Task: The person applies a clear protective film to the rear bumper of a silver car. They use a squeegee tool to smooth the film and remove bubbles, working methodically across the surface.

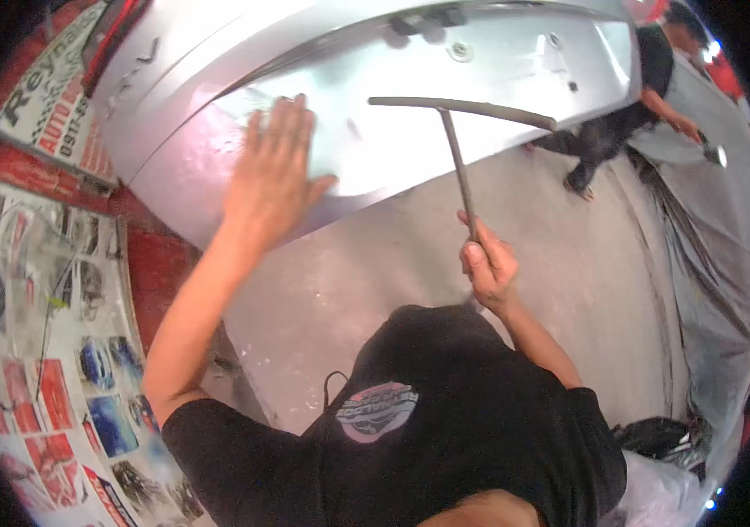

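Observation:
My left hand lies flat against the silver rear panel of a car, fingers stretched out and thumb apart. It holds nothing. In my right hand, the fingers are wrapped around the thin handle of a T-shaped tool, much like a squeegee. Its long, slightly bowed dark crossbar points toward the car and overlaps the bright panel in view. Whether the bar touches the panel, I cannot tell. Small round fittings and holes dot the panel's recessed middle, which glares white.
At the far right, a person in dark clothes holds a small lit lamp. Grey sheeting hangs along the right side. Posters with car pictures cover the left side, beside a red edge. Pale grey floor stretches below the car.

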Available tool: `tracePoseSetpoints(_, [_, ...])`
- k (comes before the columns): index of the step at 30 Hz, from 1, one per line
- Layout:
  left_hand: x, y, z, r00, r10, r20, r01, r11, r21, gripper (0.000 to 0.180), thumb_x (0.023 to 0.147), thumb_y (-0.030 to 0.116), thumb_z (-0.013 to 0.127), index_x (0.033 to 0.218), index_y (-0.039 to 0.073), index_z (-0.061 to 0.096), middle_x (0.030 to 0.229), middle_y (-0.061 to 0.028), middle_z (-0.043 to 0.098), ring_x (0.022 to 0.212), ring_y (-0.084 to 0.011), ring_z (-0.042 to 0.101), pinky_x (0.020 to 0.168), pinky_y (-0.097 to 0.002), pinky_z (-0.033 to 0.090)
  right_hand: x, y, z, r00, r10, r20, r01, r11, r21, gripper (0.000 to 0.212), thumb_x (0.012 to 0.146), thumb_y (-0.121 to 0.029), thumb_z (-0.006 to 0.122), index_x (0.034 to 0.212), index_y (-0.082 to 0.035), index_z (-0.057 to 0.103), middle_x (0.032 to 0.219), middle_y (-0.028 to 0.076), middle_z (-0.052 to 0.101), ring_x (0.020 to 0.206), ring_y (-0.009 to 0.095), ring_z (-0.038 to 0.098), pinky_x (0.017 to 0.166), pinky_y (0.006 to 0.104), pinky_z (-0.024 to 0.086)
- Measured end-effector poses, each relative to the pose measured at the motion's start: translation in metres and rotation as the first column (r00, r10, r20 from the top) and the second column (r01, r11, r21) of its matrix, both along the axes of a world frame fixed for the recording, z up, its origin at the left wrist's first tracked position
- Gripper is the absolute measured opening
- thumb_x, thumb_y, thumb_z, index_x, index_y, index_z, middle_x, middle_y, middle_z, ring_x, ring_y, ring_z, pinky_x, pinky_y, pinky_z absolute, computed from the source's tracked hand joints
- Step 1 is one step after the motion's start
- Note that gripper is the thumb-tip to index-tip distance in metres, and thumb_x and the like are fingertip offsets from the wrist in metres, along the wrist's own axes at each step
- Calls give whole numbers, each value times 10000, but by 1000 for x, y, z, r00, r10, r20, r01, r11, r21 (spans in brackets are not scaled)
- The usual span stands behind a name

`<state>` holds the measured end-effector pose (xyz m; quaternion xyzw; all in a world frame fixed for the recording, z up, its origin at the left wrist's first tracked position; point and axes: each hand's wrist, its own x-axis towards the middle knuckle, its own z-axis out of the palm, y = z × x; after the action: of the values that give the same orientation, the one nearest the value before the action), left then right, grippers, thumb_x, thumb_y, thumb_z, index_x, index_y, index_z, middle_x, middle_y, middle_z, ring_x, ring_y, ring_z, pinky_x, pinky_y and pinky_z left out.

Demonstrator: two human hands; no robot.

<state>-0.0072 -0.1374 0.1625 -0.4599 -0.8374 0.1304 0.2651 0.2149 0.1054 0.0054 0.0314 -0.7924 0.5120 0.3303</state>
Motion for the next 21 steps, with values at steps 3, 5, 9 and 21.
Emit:
tracePoseSetpoints(3, [17,-4,-6,998,-46,49,48,998,-52,840,950,551,643,1511,-54,487,1643,-197,399,1545,-333,338,1273,-511,256,-4,-3,14,1000,0,8,0,1000,-8,436,1078,-143,509,1428,112,560,652,-14,514,538,78,493,524,256,410])
tracePoseSetpoints(5, [21,-10,-7,993,-88,76,92,994,-53,828,945,551,647,1498,-49,508,1636,-193,410,1536,-326,352,1261,-508,281,-5,-3,15,1000,1,1,-1,1000,25,435,1080,-151,510,1424,108,567,651,-8,520,539,80,501,524,260,416])
tracePoseSetpoints(9, [12,-18,8,989,-133,70,138,988,-73,786,964,537,630,1493,-35,522,1632,-175,423,1531,-310,367,1261,-506,282,-8,-3,18,1000,3,-21,-1,994,106,434,1080,-167,518,1418,97,578,647,2,532,536,86,517,522,267,428])
tracePoseSetpoints(21, [-1,-8,13,997,-60,39,61,998,-10,812,932,503,686,1513,-24,477,1647,-152,396,1532,-308,360,1264,-526,288,-12,-9,15,1000,-9,2,8,995,100,437,1075,-167,531,1431,83,574,646,18,525,535,100,515,520,282,426])
